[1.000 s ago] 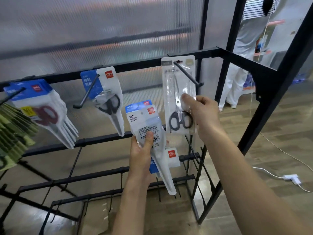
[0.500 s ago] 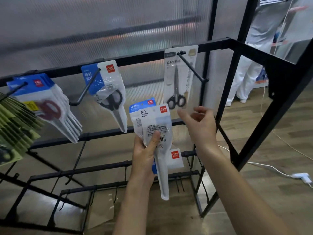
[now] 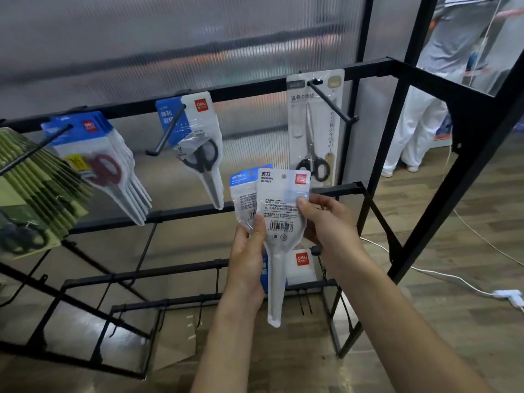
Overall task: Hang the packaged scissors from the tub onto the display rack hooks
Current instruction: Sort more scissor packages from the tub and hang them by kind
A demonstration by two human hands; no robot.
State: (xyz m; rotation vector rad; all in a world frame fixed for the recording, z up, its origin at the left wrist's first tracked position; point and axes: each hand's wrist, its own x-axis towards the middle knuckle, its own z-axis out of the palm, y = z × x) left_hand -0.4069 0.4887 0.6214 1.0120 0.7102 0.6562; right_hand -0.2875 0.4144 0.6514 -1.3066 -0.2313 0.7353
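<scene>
Both hands hold a small stack of scissor packs in front of the rack (image 3: 368,70), below its top bar.

Left hand (image 3: 247,262): closed on the lower part of the stack, thumb pressed on the front pack (image 3: 283,219) beside the barcode, fingers behind. The grip also carries a rear pack (image 3: 243,194), offset to the left, and a third pack (image 3: 301,266), of which only a white corner with a red logo shows below.

Right hand (image 3: 330,226): closed on the right edge of the front pack, thumb on its face near the printed text, fingers behind. The front pack stands upright with its back label toward the camera and its narrow tip pointing down.

Rack contents, top bar:
- Right hook (image 3: 331,104): one long card pack (image 3: 314,129) with black-handled scissors, hanging at the back of the hook, just above and right of the held stack, not touching it.
- Middle hook (image 3: 166,131): blue-and-white pack (image 3: 195,137) with black-handled scissors.
- Left hook (image 3: 37,146): a row of blue-and-white packs (image 3: 99,163) with red-handled scissors.
- Far left: a row of green packs (image 3: 31,182).

The lower bars carry empty hooks. A white cable (image 3: 453,279) lies on the wood floor at right. A second person (image 3: 442,80) stands behind the rack at upper right
</scene>
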